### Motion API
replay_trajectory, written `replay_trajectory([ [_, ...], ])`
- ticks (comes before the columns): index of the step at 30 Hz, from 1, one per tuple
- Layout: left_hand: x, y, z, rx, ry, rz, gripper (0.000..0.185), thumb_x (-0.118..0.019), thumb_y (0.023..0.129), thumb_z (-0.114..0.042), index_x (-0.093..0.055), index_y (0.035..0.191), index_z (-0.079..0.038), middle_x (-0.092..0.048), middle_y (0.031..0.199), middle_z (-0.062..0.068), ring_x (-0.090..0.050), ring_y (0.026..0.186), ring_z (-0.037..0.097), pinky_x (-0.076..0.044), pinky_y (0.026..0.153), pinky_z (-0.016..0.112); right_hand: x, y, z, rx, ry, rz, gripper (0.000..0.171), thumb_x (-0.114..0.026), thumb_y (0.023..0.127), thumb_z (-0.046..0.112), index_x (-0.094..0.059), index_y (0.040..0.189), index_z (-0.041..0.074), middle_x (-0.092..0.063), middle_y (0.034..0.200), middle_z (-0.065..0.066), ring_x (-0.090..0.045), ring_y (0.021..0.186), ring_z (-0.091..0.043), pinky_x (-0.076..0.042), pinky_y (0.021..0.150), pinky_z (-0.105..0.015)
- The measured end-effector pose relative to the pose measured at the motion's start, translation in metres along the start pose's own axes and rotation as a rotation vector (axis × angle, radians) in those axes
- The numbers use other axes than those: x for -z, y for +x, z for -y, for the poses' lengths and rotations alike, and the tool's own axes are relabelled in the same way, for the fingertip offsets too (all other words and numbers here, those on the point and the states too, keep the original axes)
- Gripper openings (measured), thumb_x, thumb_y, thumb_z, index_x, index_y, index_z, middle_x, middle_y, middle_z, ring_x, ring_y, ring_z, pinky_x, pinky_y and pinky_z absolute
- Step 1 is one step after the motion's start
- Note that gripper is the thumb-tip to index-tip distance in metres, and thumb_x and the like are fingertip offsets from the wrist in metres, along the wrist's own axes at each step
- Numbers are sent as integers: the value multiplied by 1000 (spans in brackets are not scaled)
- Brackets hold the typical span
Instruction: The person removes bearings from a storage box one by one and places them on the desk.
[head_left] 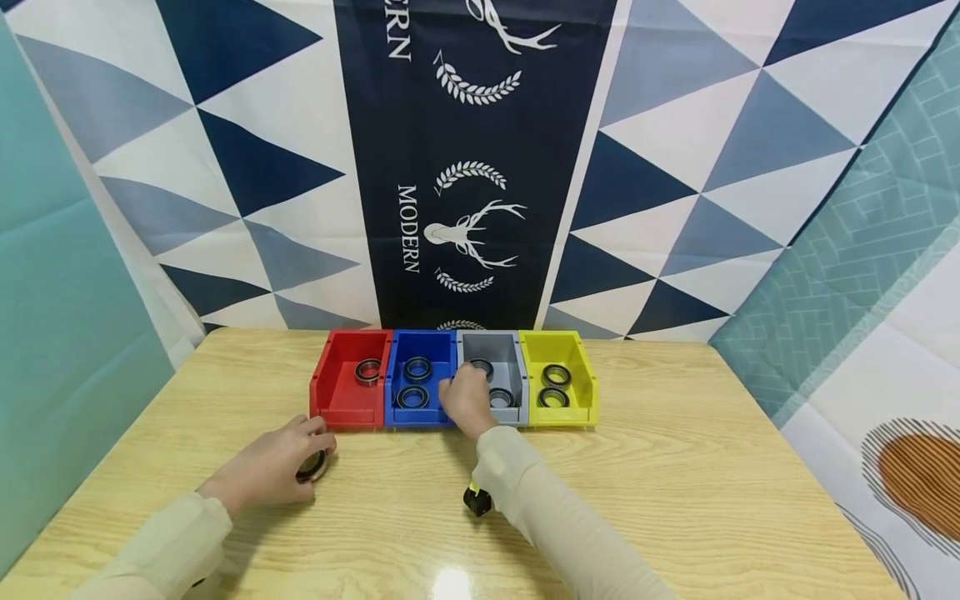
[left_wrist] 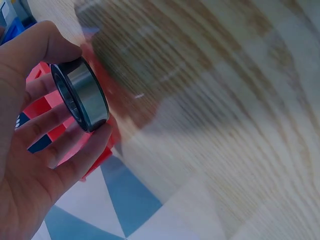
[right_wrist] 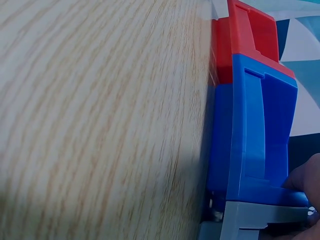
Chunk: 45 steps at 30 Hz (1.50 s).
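My left hand (head_left: 281, 462) holds a ball bearing (left_wrist: 87, 95) by its outer rim, thumb on one side and fingers on the other. It is over the table in front of the red bin (head_left: 348, 417). My right hand (head_left: 468, 400) reaches over the front where the blue bin (head_left: 420, 417) and grey bin (head_left: 517, 350) meet. In the right wrist view its thumb (right_wrist: 300, 177) lies at the blue bin's side wall; its fingers are mostly hidden at the grey bin, and I cannot tell what they hold. A bearing (head_left: 483, 364) in the grey bin is partly covered by this hand.
Another bearing (head_left: 501, 398) lies in the grey bin. The red bin contains one bearing (head_left: 367, 371), the blue bin two, and the yellow bin (head_left: 585, 392) two. A small black object (head_left: 477, 501) with a yellow top sits by my right sleeve. Patterned cloth (head_left: 465, 167) hangs behind.
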<state>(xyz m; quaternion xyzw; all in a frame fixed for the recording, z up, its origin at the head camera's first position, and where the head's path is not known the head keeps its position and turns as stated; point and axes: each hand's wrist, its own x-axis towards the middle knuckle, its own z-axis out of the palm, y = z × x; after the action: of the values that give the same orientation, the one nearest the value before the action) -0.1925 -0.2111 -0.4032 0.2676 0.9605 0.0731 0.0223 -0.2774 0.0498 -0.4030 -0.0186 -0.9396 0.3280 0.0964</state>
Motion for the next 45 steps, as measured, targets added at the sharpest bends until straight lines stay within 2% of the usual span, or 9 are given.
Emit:
replay_trajectory([
  [9, 0, -4, 5, 21, -12, 8, 35, -80, 66, -16, -61, 95, -21, -57, 103, -1, -52, 95, 17, -55, 82, 40, -2, 1, -1, 10, -4, -11, 18, -61, 86, 11, -62, 86, -6, -66, 89, -25, -67, 82, -35, -56, 68, -44],
  [16, 0, -7, 9, 59, -20, 35, 37, -78, 67, -14, -63, 99, -20, -59, 111, 3, -54, 98, 19, -55, 85, 42, -2, 0, -1, 12, -17, -23, 21, -63, 87, 13, -62, 90, -8, -65, 93, -27, -67, 86, -37, -56, 71, -45],
  [26, 1, -12, 16, 53, -41, 22, 37, -78, 65, -12, -63, 97, -22, -55, 98, -5, -50, 88, 12, -53, 77, 33, -1, -1, -1, -12, -22, -9, 23, -62, 88, 14, -62, 96, -8, -65, 97, -27, -66, 90, -37, -56, 74, -45],
  [34, 1, -14, 21, -9, -47, -5, 34, -74, 63, -9, -61, 93, -22, -50, 89, -9, -44, 82, 9, -45, 68, 24, -1, -2, -1, 3, -19, -26, 21, -63, 86, 13, -62, 93, -8, -66, 93, -27, -67, 87, -38, -56, 72, -45],
  [45, 1, -13, 21, 22, -89, 32, 36, -73, 65, -7, -63, 97, -21, -52, 92, -8, -46, 83, 9, -46, 70, 24, -1, -1, -1, -18, -27, 0, 24, -62, 88, 15, -61, 98, -7, -66, 96, -26, -67, 90, -36, -57, 74, -43],
])
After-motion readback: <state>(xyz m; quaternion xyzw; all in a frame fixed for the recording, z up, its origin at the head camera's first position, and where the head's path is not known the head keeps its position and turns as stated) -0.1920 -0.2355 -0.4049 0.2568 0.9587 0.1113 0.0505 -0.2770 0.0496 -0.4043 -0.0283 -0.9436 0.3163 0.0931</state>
